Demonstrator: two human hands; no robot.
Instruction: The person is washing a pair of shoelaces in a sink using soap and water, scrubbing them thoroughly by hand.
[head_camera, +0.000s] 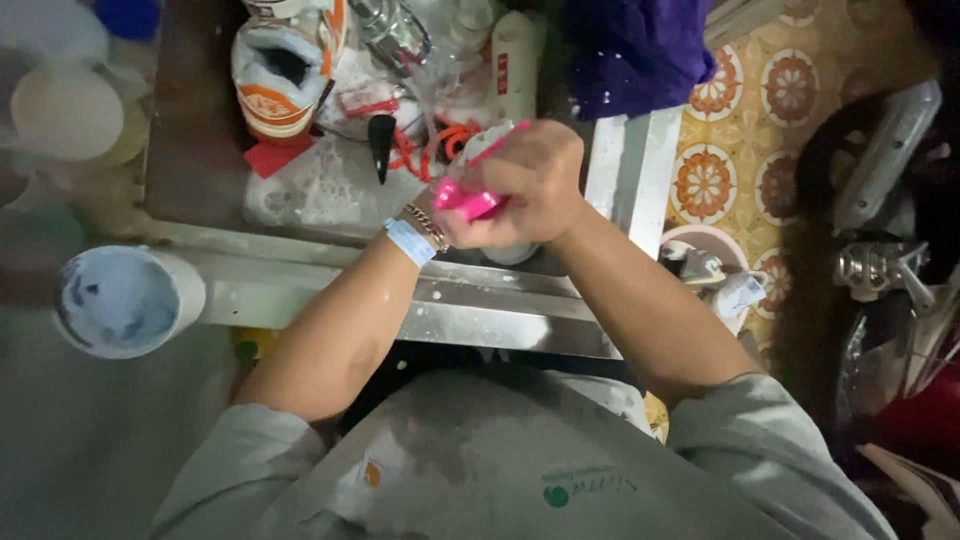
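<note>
Head view looks straight down on a person bent over a wet metal sink (620, 170), both hands meeting above its front edge. The right hand (535, 180) is curled closed over a bright pink brush (468, 198), whose thin pink handle pokes out toward the upper left of the knuckles; the left hand (455, 225) is mostly hidden beneath it, and seems to be cupped around something pale, though how tightly it grips I cannot tell. Soapy foam (320, 185) spreads over the basin floor, which suggests the scrubbing is well under way rather than just begun. An orange-and-white sneaker (285, 65) lies in the basin's far left corner beside orange laces (430, 145) and a black cone-shaped piece (381, 140). Its suds are unrinsed, so rinsing looks outstanding. A white bucket (125, 300) stands left of the sink.
</note>
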